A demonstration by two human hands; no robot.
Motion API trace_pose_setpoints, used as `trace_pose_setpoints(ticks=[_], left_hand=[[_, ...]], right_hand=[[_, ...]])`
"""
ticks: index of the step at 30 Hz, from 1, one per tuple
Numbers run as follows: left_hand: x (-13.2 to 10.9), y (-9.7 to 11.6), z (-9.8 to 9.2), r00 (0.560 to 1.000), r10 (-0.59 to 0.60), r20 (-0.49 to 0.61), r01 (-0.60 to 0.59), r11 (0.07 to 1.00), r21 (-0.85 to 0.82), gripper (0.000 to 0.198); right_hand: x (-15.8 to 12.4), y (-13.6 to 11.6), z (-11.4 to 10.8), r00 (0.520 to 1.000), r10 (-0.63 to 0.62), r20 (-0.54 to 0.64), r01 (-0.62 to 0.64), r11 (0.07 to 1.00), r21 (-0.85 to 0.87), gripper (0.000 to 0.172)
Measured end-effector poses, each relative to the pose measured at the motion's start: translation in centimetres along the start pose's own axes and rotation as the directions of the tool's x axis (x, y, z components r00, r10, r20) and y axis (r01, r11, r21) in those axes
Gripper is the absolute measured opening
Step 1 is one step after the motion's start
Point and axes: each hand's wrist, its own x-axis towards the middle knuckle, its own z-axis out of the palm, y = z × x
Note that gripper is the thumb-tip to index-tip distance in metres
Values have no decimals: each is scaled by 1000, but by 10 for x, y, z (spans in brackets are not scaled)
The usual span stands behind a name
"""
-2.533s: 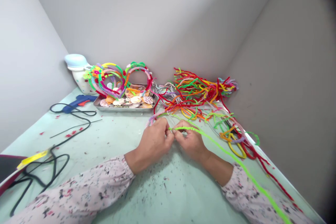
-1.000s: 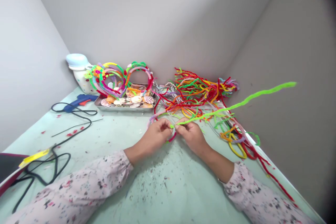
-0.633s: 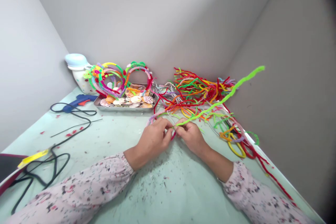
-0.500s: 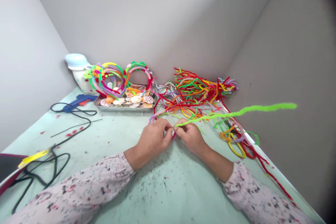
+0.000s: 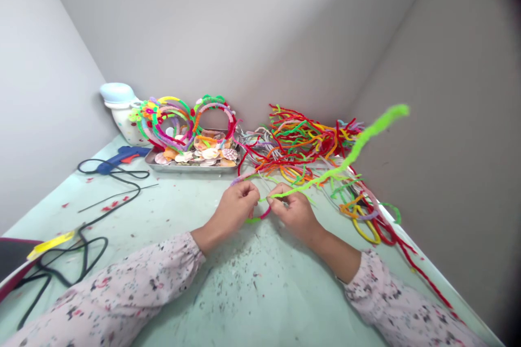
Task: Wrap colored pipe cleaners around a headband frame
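The right hand (image 5: 295,214) sits just right of centre, its fingers (image 5: 277,193) pinched closed on the near end of a bright green pipe cleaner (image 5: 345,160). The rest of the stem rises unsupported toward the upper right and ends over the pile of loose pipe cleaners (image 5: 305,141). The left hand (image 5: 235,209) is close beside it, with its fingers (image 5: 248,190) curled nearly shut. From here I can't tell whether they grip anything, because the knuckles hide their tips. A pale mauve strand (image 5: 244,178) arcs just beyond them, and a small red-and-green bend (image 5: 256,220) shows just below the gap between the hands.

Pinching this near the end looks like the right way to work: it gives firm control where the stem is being handled, and the hands stay close enough to steady each other. The long free end is whippy, though, so it needs room to stay clear of the pile.

At upper left, colourful pipe-cleaner hoops (image 5: 183,124) lean over a metal tray (image 5: 191,169) of shells. A blue glue gun (image 5: 122,156) and its black cord (image 5: 109,190) lie on the pale green surface (image 5: 264,293) at left.
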Motion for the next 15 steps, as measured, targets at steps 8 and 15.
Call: trace_pose_setpoints(ticks=[8, 15], left_hand=[[-2, 3, 1, 995, 15, 95, 0, 988, -151, 11], [-6, 4, 1, 980, 141, 140, -133, 989, -67, 11]], right_hand=[[2, 7, 0, 995, 104, -2, -101, 974, 204, 13], [5, 10, -5, 987, 163, 3, -154, 928, 340, 13]])
